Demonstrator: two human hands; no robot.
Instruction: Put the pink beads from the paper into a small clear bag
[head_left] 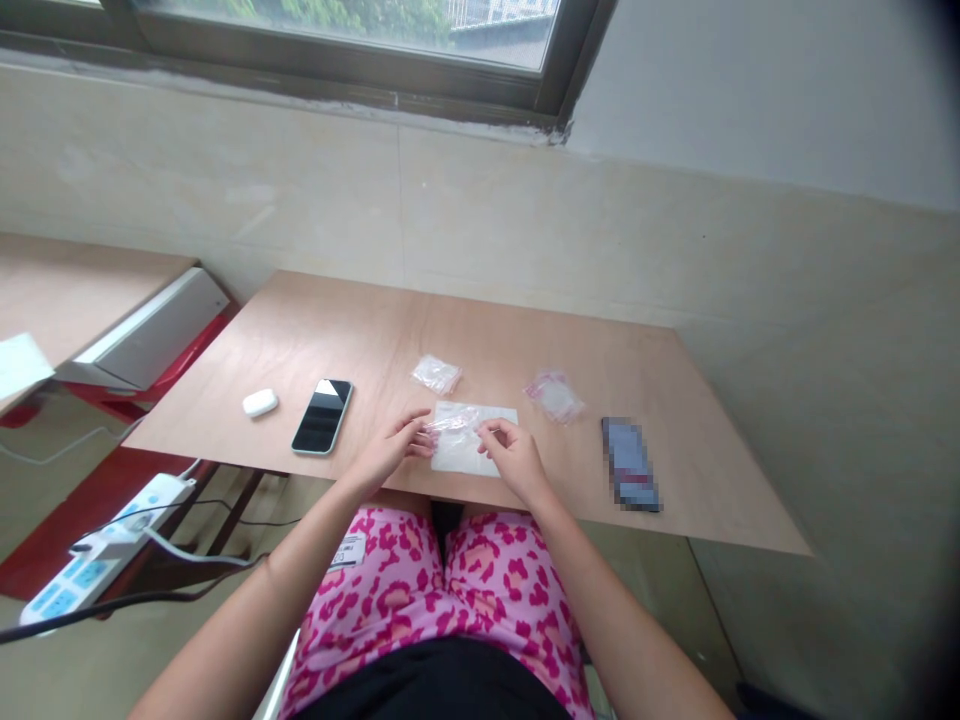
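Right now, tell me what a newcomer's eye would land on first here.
Both hands meet at the near middle of the wooden table: the left hand and right hand pinch a small clear plastic bag over a white sheet. A dark phone lies to the left, and two more small bags lie beyond the hands.

Plywood table (465, 330): pale tan. Phone (322, 416): black screen, pale green edge. Earbud case (260, 403): white. Trousers (442, 590): pink, darker-pink leopard blotches. Power strip (97, 560): white, blue sockets.
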